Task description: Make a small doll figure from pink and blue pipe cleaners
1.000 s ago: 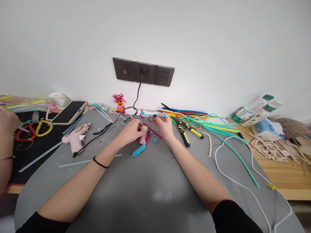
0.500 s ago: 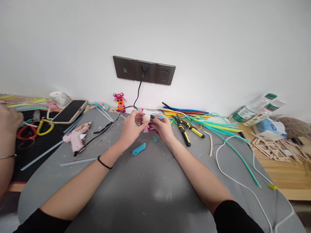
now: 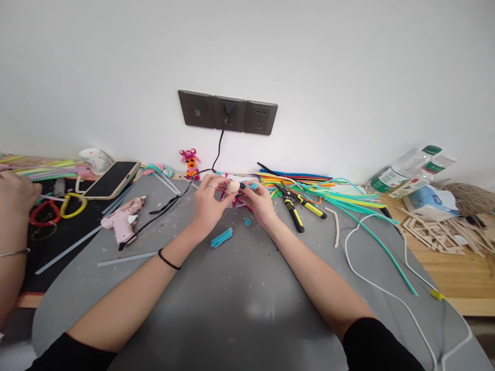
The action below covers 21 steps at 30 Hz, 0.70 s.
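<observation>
My left hand (image 3: 209,200) pinches a small cream coiled ball (image 3: 233,187), which looks wound from fuzzy stem. My right hand (image 3: 260,203) is closed at the ball's right side; a small blue coil (image 3: 254,185) shows at its fingers. Whether the coil touches the ball I cannot tell. Pink and red fuzzy pieces (image 3: 244,205) show just behind and below the fingers, partly hidden. Nearer to me on the grey table (image 3: 216,304) lie a folded bundle of blue pipe cleaners (image 3: 221,237) and a small blue curl (image 3: 247,221).
Yellow-black pliers (image 3: 296,206) and pipe cleaners (image 3: 348,201) lie to the right. A pink glue gun (image 3: 122,221) lies left, its cord plugged into the wall socket (image 3: 229,111). A phone (image 3: 112,179) and another person's hand (image 3: 17,193) are farther left. A white cable (image 3: 371,283) loops at right.
My hands stay together around the cream ball, with only slight finger movement. The blue coil at my right fingers has turned a little. The view has shifted slightly.
</observation>
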Tool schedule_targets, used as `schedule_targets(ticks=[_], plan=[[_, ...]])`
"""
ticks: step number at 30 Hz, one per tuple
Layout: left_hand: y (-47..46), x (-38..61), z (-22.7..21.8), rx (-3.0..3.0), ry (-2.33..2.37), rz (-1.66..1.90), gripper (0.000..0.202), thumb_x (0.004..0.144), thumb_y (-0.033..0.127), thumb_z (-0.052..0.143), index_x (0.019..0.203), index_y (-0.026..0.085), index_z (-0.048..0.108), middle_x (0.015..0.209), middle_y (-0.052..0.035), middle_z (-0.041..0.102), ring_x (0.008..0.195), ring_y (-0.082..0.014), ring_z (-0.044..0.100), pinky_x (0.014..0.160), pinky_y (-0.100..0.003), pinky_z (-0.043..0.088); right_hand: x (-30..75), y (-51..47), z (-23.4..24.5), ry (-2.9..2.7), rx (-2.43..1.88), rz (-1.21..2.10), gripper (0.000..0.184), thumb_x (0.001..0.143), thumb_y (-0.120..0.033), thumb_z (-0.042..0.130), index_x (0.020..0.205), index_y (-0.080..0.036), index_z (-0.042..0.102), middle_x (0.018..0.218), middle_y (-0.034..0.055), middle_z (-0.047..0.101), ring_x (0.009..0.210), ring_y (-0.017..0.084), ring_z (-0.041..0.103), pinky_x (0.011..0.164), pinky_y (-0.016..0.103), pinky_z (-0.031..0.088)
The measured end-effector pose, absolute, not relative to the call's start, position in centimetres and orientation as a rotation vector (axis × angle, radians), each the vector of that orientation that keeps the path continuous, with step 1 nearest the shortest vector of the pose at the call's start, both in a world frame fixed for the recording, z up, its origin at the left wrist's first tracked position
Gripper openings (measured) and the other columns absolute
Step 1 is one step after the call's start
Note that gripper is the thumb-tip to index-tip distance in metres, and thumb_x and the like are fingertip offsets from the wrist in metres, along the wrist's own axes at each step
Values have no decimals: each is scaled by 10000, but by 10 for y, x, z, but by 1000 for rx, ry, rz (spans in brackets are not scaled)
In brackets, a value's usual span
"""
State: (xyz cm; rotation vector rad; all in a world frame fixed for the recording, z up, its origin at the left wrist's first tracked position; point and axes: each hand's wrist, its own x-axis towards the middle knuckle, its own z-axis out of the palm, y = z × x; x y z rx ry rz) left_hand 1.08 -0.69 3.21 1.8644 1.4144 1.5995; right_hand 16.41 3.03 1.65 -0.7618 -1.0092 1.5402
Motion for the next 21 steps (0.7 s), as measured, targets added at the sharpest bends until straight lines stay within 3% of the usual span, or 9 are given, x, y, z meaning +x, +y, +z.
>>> schedule_targets(ticks=[12,19,21], plan=[[-5,11,27,2045,1509,1597,234,858,172,654,1090,204,634,1090,-58,642,897,-168,675,846,-318,599,164,33,10,-1044,-790,1495,362,640,-476,883,839,-224,717,813,-18,726,747,144,678,718,266,561],[-4,11,22,2021,1545,1355,180,853,192,619,1030,189,654,1070,-61,655,789,-166,676,782,-326,583,168,40,9,-915,-839,1338,356,665,-487,859,814,-201,707,866,28,750,750,155,690,643,253,528],[-2,11,20,2013,1547,1256,140,856,225,619,981,184,665,1042,-72,675,839,-202,687,818,-361,573,168,39,11,-906,-808,1368,353,660,-483,867,799,-200,707,850,23,743,727,143,677,630,245,520]])
